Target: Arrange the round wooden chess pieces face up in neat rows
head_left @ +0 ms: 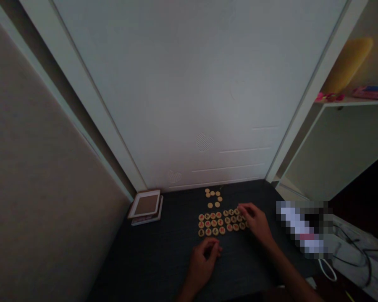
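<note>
Round wooden Chinese chess pieces (213, 223) with red and black characters lie in short rows on a dark table (164, 256). They form two blocks side by side. My right hand (254, 220) reaches over the right block, its thumb and fingers pinched on a piece at the far end of the top row; the fingers mostly cover that piece. Just in front of the left block, my left hand (204, 260) rests with curled fingers, and whatever may be inside is hidden. Behind the rows, several plain-faced pieces (217, 204) lie loosely scattered.
Stacked flat box-like items (146, 205) lie at the table's back left. A white panel (189, 92) rises behind the table. To the right are a blurred-out object (302, 228), dark cables (353, 243) and a shelf (359, 102) with a yellow item (348, 63).
</note>
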Motion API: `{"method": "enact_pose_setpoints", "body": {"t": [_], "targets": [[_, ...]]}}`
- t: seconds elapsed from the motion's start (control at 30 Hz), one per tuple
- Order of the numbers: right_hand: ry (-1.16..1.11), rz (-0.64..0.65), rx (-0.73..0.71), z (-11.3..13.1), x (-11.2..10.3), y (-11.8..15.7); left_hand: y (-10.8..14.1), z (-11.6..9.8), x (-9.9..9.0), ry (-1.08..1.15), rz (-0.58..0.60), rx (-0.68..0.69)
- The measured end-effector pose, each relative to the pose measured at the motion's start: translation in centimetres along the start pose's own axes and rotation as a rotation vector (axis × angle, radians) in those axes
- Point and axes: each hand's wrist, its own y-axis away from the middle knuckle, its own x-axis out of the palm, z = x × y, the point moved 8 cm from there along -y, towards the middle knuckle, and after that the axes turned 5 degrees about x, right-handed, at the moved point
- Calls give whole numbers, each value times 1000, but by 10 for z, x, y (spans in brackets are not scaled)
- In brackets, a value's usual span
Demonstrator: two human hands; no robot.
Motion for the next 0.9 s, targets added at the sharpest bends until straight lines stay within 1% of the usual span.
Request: {"method": "enact_pose_setpoints", "body": {"t": [0.07,0.17,0.27,0.37,0.5,0.63,0.9], "targets": [[-2,0,27,-9,-8,-23,0,2,0,-9,-2,-7],[0,15,54,-26,-13,-50,0,4,0,-23,-5,-11],[26,33,75,-42,-13,-68,1,4,1,-29,-3,-6],[64,65,88,-54,-10,-80,1,3,2,-36,7,-4],[126,99,97,-65,-3,-89,0,3,2,-44,14,4],[193,126,104,-72,4,-91,0,4,2,-43,14,5],[302,119,85,-75,6,-89,1,2,2,-48,9,3]]}}
